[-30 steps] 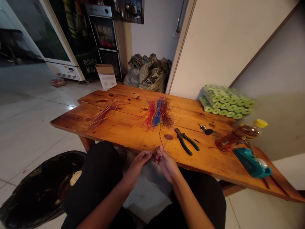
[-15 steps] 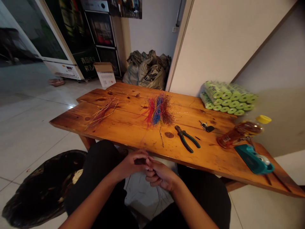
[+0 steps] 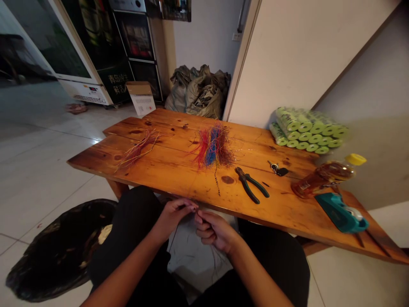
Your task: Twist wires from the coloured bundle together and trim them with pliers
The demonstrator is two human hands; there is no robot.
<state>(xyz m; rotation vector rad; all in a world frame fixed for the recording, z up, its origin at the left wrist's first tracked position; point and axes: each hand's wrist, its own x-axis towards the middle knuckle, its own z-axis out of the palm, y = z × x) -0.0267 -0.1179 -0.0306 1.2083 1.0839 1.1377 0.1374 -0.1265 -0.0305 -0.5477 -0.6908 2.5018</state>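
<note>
Both hands are held just below the near edge of a wooden table [image 3: 96,158], above the lap, with the forearms cut off by the bottom of the frame. The left hand [image 3: 174,219] is curled, its fingertips [image 3: 191,207] pinched close to the right hand [image 3: 214,230], whose fingers are bent inward and nearly touching them. Whatever is gripped between the fingertips is too fine to be made out, so the hold cannot be confirmed. Thin strands are faintly seen hanging over a pale cloth [image 3: 198,264] on the lap.

A tangled bundle of coloured wires [image 3: 213,147] lies mid-table, well beyond the hands, with a smaller reddish bundle of wires [image 3: 139,149] to its left. Open tabletop is left between the hands and the bundles. Green-handled pliers [image 3: 251,185] and keys [image 3: 277,169] lie to the right; a bottle [image 3: 324,179] and a teal tool [image 3: 340,212] are partly overlapped near the right end. Chinese characters, roughly 青岛纯生, are legible on a drinks cooler [image 3: 115,84]; the label on a cardboard box [image 3: 141,98] is too small to read.
</note>
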